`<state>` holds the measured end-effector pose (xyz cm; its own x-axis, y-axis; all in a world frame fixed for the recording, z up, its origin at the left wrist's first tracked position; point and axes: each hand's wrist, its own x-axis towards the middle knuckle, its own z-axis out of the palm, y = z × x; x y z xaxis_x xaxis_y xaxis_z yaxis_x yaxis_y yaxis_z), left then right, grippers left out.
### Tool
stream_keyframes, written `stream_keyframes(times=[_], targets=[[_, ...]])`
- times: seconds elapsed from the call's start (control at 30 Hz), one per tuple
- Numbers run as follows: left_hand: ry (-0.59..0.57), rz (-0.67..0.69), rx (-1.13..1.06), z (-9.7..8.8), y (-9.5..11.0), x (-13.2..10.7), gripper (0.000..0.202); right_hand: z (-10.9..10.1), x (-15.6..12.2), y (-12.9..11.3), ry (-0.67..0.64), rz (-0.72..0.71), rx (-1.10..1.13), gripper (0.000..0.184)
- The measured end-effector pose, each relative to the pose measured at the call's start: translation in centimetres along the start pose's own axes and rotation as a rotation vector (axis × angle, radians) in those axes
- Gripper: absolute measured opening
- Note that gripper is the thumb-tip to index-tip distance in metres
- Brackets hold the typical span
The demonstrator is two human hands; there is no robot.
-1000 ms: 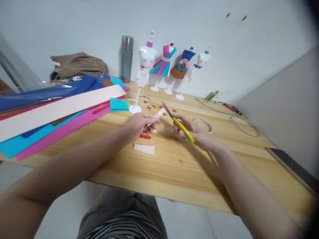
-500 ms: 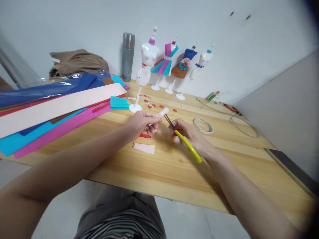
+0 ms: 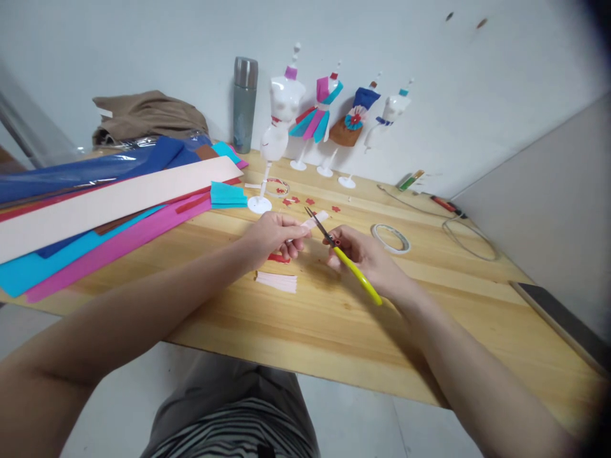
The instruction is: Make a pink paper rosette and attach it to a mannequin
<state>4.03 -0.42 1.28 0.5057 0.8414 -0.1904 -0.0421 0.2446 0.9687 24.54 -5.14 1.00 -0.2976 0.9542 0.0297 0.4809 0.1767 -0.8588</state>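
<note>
My left hand pinches a short pale pink strip, whose free end points up and to the right. In my right hand is a pair of scissors with yellow handles. The scissor blades lie across the strip, just beyond my left fingertips; I cannot tell whether they are cutting it. Below my left hand, a pleated pale pink piece and a red scrap rest on the wooden table. Several small red flower-shaped cutouts lie behind the hands.
Several white mannequins stand at the back, some dressed in coloured pieces. Coloured sheets are stacked at left, before a brown cloth and a flask. To the right are a tape roll, a cable and a phone-like slab.
The scissors have shifted left and up, so their blades now cross the strip instead of sitting at its right edge. My left hand still pinches the strip in nearly the same place.
</note>
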Motion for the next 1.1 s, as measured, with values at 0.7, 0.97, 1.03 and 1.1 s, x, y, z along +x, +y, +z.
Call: stream_keyframes(times=[0.7, 0.97, 1.03, 1.1], targets=[[0.004, -0.027, -0.053, -0.1, -0.1, 0.0, 0.023, 0.3, -0.1, 0.5, 0.024, 0.045, -0.012, 0.04], [0.05, 0.1, 0.083, -0.6, 0.3, 0.4, 0.03, -1.1, 0.5, 0.4, 0.075, 0.115, -0.505, 0.028], [0.062, 0.187, 0.185, -1.0, 0.4, 0.5, 0.032, -1.6, 0.3, 0.6, -0.05, 0.128, -0.626, 0.018], [0.048, 0.292, 0.309, -1.3, 0.6, 0.5, 0.032, -2.0, -0.1, 0.6, -0.152, 0.115, -0.663, 0.026]])
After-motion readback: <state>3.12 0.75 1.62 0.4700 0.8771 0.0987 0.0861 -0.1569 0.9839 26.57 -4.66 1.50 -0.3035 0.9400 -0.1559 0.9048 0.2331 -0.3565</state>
